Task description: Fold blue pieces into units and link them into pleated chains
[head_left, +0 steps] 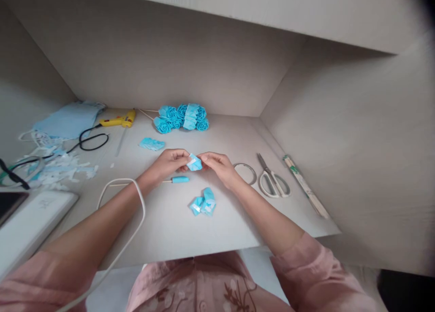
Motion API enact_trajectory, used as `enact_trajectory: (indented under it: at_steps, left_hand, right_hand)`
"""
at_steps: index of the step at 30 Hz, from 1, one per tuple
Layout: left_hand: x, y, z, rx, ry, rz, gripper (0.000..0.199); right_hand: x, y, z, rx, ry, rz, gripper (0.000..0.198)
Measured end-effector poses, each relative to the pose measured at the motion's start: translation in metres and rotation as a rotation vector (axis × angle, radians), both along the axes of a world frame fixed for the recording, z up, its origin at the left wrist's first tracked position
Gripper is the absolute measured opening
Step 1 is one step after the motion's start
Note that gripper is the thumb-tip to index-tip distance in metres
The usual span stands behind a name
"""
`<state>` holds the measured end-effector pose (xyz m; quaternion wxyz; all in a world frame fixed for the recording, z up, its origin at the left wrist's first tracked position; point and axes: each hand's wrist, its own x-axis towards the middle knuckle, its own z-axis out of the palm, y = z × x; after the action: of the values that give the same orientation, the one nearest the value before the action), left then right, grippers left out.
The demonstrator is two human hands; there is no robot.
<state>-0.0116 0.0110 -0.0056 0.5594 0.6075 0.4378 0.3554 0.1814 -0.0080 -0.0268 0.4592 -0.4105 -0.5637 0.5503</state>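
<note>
Grey-walled tabletop [234,228] beneath blue piece [195,163]

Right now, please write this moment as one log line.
left hand: holds blue piece; right hand: at its edge; scissors: unheld; glue gun: unheld

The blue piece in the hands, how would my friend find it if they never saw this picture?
Start at the pale grey table and look near its middle, where the left hand and right hand come close together. Between them is a small blue piece with a white strip. The loose blue pieces nearby lie on the table; only this one is in the fingers.
</note>
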Motion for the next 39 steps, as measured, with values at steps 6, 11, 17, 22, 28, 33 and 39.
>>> enact_trajectory:
  at_steps: [6, 11, 17, 22, 28, 33, 39]
  left_hand:
    - [0.005, -0.004, 0.002, 0.065, 0.059, 0.031, 0.019]
    - [0.004, -0.006, 0.003, 0.042, -0.01, 0.007, 0.021]
    - [0.005, -0.004, 0.001, 0.049, -0.013, 0.034, 0.021]
    - [0.009, -0.011, 0.005, 0.435, 0.136, 0.312, 0.013]
    - [0.013, -0.021, 0.002, 0.753, 0.357, 0.22, 0.015]
    - [0.011, -0.018, -0.002, 0.711, 0.391, 0.233, 0.015]
    - [0.012, -0.016, -0.001, 0.64, 0.367, 0.216, 0.014]
  right_hand:
    - [-0.001, 0.001, -0.002, 0.019, -0.046, -0.001, 0.022]
    - [0.0, 0.001, -0.001, 0.029, -0.045, 0.004, 0.023]
    - [-0.001, -0.001, -0.002, 0.074, -0.058, -0.01, 0.021]
    - [-0.004, -0.002, -0.001, 0.155, -0.161, -0.188, 0.014]
    - [-0.006, -0.008, 0.003, 0.287, -0.257, -0.248, 0.014]
    - [-0.007, -0.01, 0.004, 0.319, -0.268, -0.214, 0.013]
    - [-0.007, -0.009, 0.003, 0.345, -0.302, -0.224, 0.011]
